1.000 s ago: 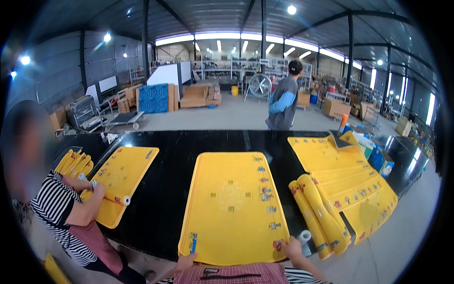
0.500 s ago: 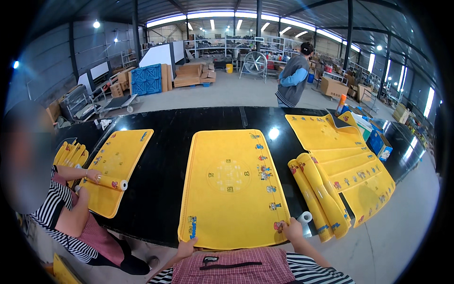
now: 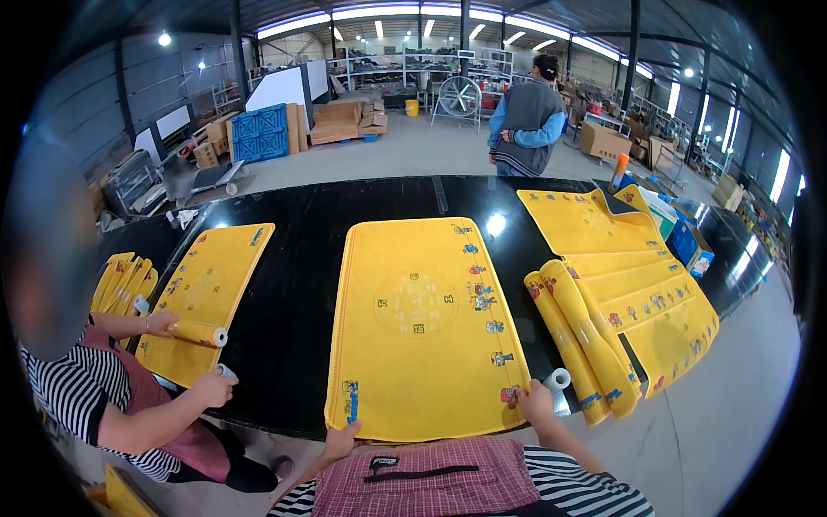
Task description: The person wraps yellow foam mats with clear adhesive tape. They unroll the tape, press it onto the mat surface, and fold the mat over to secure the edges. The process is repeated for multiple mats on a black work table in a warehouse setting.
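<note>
A large yellow mat [image 3: 422, 319] with small printed pictures lies flat on the black table [image 3: 301, 250] in front of me. My left hand [image 3: 342, 439] pinches its near left corner. My right hand [image 3: 534, 403] grips its near right corner, next to a white tube [image 3: 556, 379]. Two rolled yellow mats [image 3: 577, 332] lie just right of the flat mat.
A stack of flat yellow mats [image 3: 629, 276] covers the table's right side. At my left a person in a striped shirt [image 3: 95, 396] rolls another yellow mat [image 3: 202, 297]. A person [image 3: 524, 121] stands beyond the table. Boxes and pallets line the hall behind.
My view has tipped down toward the table. My hands have closed on the mat's near corners. The person at my left has rolled their mat further up.
</note>
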### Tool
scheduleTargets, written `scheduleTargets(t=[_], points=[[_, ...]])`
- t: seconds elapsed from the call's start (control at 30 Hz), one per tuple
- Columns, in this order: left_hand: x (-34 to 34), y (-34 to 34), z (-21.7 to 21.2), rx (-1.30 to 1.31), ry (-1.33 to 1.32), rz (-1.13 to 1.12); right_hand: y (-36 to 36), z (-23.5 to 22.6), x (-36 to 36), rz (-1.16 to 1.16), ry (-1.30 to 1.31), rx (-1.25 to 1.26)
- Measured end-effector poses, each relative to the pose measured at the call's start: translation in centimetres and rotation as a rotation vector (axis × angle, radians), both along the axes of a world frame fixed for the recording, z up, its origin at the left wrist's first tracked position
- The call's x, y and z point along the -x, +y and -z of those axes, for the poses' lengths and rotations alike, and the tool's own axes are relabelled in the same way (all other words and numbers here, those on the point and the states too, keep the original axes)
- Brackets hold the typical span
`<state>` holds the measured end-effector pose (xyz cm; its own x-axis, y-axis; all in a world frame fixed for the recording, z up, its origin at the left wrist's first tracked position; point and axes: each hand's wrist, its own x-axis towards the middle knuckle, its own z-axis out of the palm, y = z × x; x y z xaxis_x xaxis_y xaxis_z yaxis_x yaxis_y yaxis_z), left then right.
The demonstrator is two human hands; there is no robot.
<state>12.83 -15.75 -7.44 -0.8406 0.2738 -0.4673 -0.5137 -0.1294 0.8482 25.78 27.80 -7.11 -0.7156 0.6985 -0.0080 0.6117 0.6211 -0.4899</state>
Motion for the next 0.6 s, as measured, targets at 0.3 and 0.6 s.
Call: scheduleTargets(t=[0.3, 0.6], points=[[0.2, -0.3, 0.5, -0.047, 0.043, 0.048, -0.1, -0.2, 0.1, 0.019, 0.007, 0.011], [0.2, 0.0, -0.2, -0.022, -0.004, 0.051, -0.3, -0.6, 0.0, 0.029, 0.007, 0.024]])
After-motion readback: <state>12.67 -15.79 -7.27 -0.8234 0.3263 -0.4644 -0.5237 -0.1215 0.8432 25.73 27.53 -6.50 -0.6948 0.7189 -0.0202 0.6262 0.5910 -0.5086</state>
